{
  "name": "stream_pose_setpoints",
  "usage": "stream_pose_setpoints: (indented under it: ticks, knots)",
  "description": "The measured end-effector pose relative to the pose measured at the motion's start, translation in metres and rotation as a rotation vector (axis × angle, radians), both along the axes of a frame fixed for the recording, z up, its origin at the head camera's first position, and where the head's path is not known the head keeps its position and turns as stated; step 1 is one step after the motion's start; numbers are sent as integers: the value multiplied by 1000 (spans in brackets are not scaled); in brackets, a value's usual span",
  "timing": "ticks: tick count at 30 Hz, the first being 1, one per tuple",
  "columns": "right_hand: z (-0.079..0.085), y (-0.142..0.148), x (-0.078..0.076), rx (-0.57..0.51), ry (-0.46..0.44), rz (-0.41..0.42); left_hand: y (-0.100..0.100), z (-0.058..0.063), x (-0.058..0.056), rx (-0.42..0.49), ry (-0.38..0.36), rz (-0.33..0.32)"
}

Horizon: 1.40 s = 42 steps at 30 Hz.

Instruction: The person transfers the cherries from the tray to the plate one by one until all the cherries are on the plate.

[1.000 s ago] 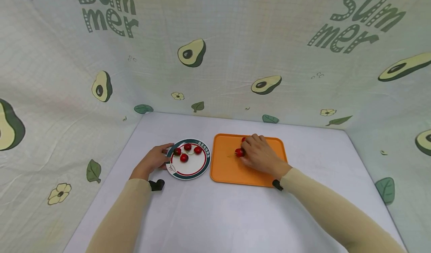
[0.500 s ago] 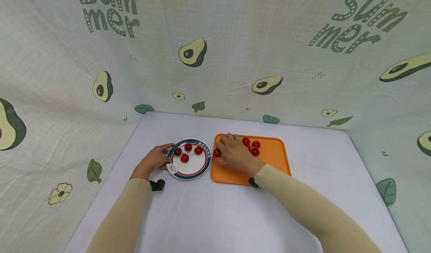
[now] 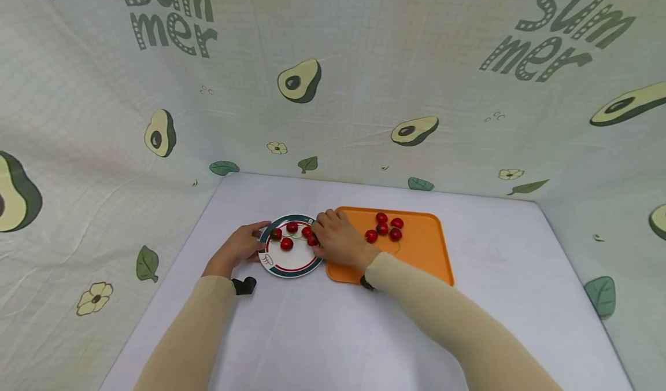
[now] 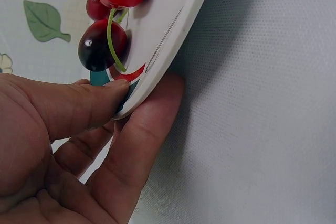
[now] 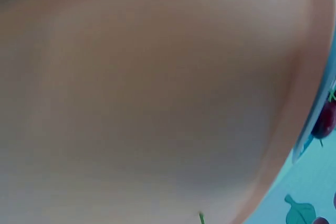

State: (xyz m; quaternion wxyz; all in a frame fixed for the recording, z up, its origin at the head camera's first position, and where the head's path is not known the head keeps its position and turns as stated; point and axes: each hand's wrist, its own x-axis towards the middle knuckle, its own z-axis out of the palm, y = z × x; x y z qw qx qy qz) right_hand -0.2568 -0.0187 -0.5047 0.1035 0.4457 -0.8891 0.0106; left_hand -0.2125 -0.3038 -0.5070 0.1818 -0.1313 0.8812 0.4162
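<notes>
A white plate (image 3: pixel 293 259) with a dark green rim is gripped at its left edge by my left hand (image 3: pixel 236 249). In the left wrist view the thumb (image 4: pixel 86 106) presses the top of the rim, with fingers beneath. Several red cherries lie on the plate, among them a dark one (image 4: pixel 102 45) with a green stem. At the plate's right side my right hand (image 3: pixel 338 238) pinches a cherry (image 3: pixel 312 239) over the rim; its fingertips are partly hidden. The right wrist view does not clearly show that hand.
An orange tray (image 3: pixel 421 252) sits right of the plate, under my right forearm. On its upper middle lie several cherries (image 3: pixel 382 229). Both stand on a white table (image 3: pixel 291 333), with a printed cloth (image 3: pixel 354 90) hanging behind and at the sides.
My right hand has moved left from the tray's cherries to the plate's right edge, carrying a cherry. The tray's cherries are uncovered now. My left hand stays on the plate.
</notes>
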Motion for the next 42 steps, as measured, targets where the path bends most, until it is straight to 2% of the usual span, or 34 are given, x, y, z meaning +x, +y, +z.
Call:
stream_pose_setpoints:
  ticks: [7, 15, 28, 35, 42]
  knots:
    - [-5, -8, 1, 43, -21, -18, 1, 2, 1, 3, 8, 0]
    - [-10, -15, 2, 63, -4, -1, 2, 1, 2, -4, 15, -7]
    - [-10, -18, 6, 82, -13, -18, 2, -1, -1, 19, -3, 4]
    - [-2, -6, 6, 58, -29, -35, 3, 3, 1, 9, -1, 8]
    - [2, 26, -1, -3, -7, -39, 2, 2, 3, -7, 1, 17]
